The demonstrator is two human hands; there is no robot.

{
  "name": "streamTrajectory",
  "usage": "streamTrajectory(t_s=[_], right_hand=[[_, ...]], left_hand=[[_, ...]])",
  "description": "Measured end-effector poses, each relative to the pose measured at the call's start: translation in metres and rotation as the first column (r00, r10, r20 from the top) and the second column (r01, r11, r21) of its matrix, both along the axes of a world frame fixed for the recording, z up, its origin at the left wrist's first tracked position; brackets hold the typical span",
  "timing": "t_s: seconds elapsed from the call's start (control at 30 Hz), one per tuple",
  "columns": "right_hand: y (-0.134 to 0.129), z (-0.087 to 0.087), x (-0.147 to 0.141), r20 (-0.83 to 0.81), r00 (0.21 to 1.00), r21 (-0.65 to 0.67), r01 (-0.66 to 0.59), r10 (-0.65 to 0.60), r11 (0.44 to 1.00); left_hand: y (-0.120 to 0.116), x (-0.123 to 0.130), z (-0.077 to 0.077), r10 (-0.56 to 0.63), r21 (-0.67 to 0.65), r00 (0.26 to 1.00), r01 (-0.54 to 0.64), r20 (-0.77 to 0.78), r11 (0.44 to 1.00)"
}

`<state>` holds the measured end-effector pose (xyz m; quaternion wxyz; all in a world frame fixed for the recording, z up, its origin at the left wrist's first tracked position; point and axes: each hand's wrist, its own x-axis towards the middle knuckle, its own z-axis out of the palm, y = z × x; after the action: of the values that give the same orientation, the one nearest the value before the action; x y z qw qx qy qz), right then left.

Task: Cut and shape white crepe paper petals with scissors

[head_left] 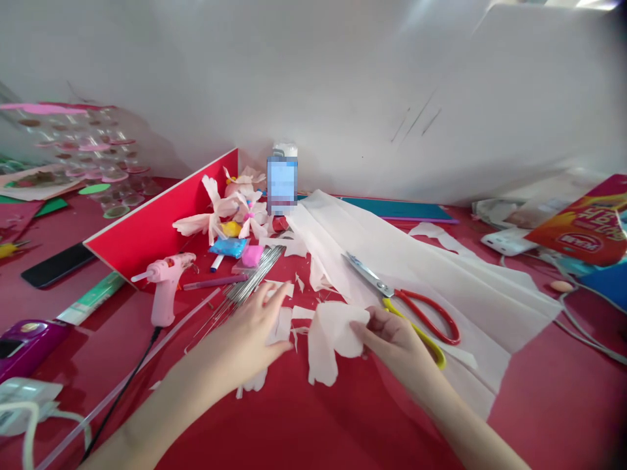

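Observation:
Between thumb and fingers, my right hand point(389, 336) pinches the edge of a cut piece of white paper point(324, 346), which curls to the left above the red table. My left hand point(257, 326) hovers over other white paper cutouts point(280, 324) with its fingers apart, and I see nothing held in it. Scissors with a red and a yellow handle point(426, 316) lie on a large white sheet point(392, 241) just beyond my right hand. Thin metal wires point(252, 277) lie in a bundle past my left fingers.
A pink glue gun point(166, 281) stands at left, its black cord running toward me. Behind it leans a red board point(166, 215) beside white paper flowers point(215, 212). A phone point(283, 185) stands upright at the back. Cables and a red-orange packet point(585, 225) lie at right.

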<state>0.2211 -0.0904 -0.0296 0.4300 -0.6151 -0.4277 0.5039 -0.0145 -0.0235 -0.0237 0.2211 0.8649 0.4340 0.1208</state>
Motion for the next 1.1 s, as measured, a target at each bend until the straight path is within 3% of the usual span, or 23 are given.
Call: streamTrajectory(t_s=[0.13, 0.27, 0.33, 0.4, 0.43, 0.5, 0.53, 0.57, 0.63, 0.77, 0.9, 1.0, 1.1], right_hand=[[-0.006, -0.003, 0.015, 0.189, 0.980, -0.125, -0.037, 0.060, 0.991], [-0.010, -0.004, 0.015, 0.429, 0.890, -0.115, -0.113, 0.152, 0.987], [-0.011, -0.003, 0.015, 0.585, 0.803, -0.040, -0.112, 0.114, 0.993], [-0.011, 0.000, 0.013, 0.673, 0.739, 0.065, -0.086, 0.020, 0.994], [-0.010, 0.003, 0.011, 0.655, 0.755, 0.097, -0.087, 0.002, 0.991], [-0.007, 0.010, 0.003, 0.486, 0.871, 0.108, -0.137, 0.068, 0.985], [-0.005, 0.013, -0.003, 0.343, 0.929, 0.098, -0.179, 0.136, 0.979], [-0.002, 0.016, -0.008, 0.201, 0.961, 0.084, -0.210, 0.189, 0.974], [0.004, 0.021, -0.018, 0.039, 0.979, 0.059, -0.203, 0.201, 0.977], [0.012, 0.021, -0.023, 0.036, 0.995, 0.066, -0.098, 0.096, 0.993], [0.020, 0.013, -0.017, 0.052, 0.993, 0.072, -0.111, 0.107, 0.991], [0.022, 0.014, -0.014, 0.067, 0.994, 0.066, -0.088, 0.084, 0.994], [0.008, 0.028, -0.009, 0.137, 0.991, 0.199, -0.029, 0.002, 0.980]], left_hand=[[-0.003, -0.008, -0.004, 0.004, 0.072, 0.964, 0.015, -0.267, 0.997], [0.000, 0.005, -0.006, 0.124, 0.147, 0.960, -0.089, -0.251, 0.985], [0.003, 0.009, 0.001, 0.186, 0.023, 0.975, -0.185, -0.122, 0.983], [0.003, 0.012, 0.012, 0.274, -0.263, 0.957, -0.241, 0.096, 0.934], [0.001, 0.014, 0.017, 0.357, -0.458, 0.911, -0.232, 0.208, 0.858], [-0.006, 0.019, 0.026, 0.563, -0.787, 0.753, -0.099, 0.342, 0.610], [-0.011, 0.023, 0.029, 0.638, -0.872, 0.678, 0.010, 0.365, 0.489], [-0.014, 0.027, 0.030, 0.682, -0.906, 0.624, 0.108, 0.381, 0.408], [-0.020, 0.033, 0.028, 0.709, -0.916, 0.581, 0.224, 0.399, 0.333], [-0.022, 0.039, 0.014, 0.738, -0.930, 0.566, 0.233, 0.367, 0.283], [-0.019, 0.039, 0.004, 0.828, -0.950, 0.473, 0.225, 0.301, 0.216], [-0.019, 0.040, 0.000, 0.827, -0.930, 0.446, 0.290, 0.342, 0.227], [-0.019, 0.040, -0.004, 0.801, -0.905, 0.450, 0.343, 0.394, 0.252]])
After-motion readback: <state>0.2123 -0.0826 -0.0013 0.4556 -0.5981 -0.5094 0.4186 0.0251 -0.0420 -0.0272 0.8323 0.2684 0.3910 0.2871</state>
